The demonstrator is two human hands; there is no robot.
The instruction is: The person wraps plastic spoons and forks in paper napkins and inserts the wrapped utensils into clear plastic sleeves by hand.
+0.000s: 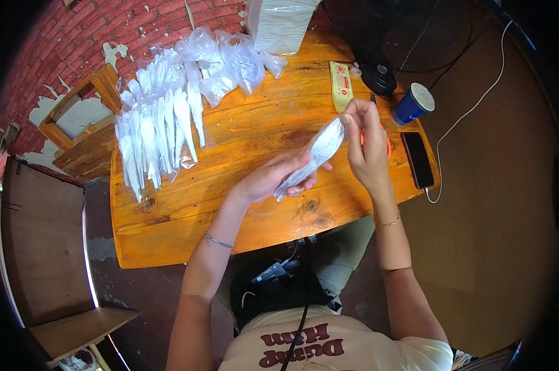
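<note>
Orange handle (389, 147) mostly behind right hand (368, 142)

Wooden table (168, 229), wrapped white cutlery (165, 127), yellow packet (341, 86), blue cup (409, 110), phone (417, 159)

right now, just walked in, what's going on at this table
A person is holding a white packet over the table: the left grip wraps its lower part, and the right grip pinches its upper end. Similar white packets lie grouped at the table's left, with clear bags behind them. A phone on a cable and a blue cup are at the right.
</note>
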